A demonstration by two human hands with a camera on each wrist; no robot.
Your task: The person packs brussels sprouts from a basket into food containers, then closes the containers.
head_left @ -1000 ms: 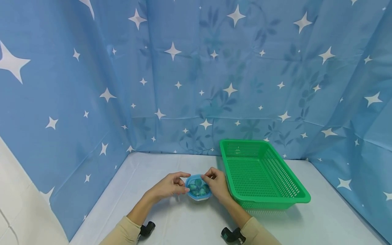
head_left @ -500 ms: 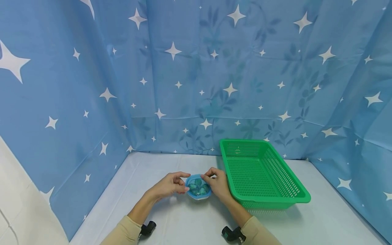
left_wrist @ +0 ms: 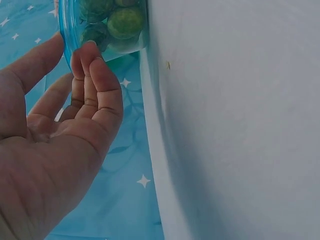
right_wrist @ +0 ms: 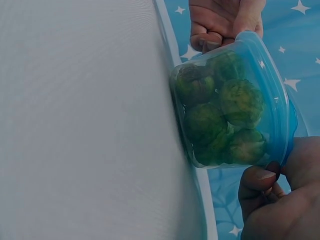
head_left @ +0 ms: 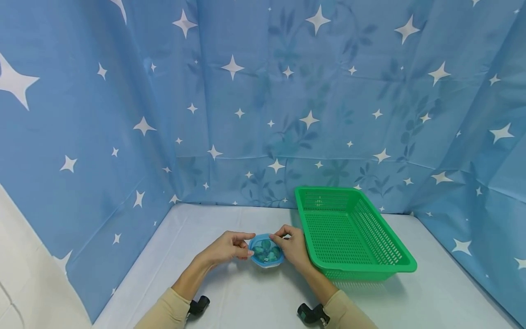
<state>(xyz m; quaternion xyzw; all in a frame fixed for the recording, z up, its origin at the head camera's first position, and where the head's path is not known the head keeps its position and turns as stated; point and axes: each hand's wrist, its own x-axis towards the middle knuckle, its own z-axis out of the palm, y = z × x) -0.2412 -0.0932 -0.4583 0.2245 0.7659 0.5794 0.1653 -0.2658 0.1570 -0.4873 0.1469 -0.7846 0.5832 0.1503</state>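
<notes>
A clear plastic food container (right_wrist: pixel 200 159) with a blue lid (head_left: pixel 259 238) stands on the white table in the head view. Inside it are several round green vegetables (right_wrist: pixel 242 102) that look like Brussels sprouts. My left hand (head_left: pixel 226 248) pinches the lid's edge on the left, its other fingers curled against the container's side in the left wrist view. On the opposite side my right hand (head_left: pixel 292 246) pinches the lid's rim between thumb and fingers, the other fingers curled below it in the right wrist view. The lid appears seated on the container.
A green perforated basket (head_left: pixel 349 233) stands just right of my right hand, with nothing visible inside. A blue star-patterned curtain (head_left: pixel 263 114) hangs behind and beside the white table (head_left: pixel 234 297). Black wrist cameras (head_left: pixel 199 306) are worn on both forearms.
</notes>
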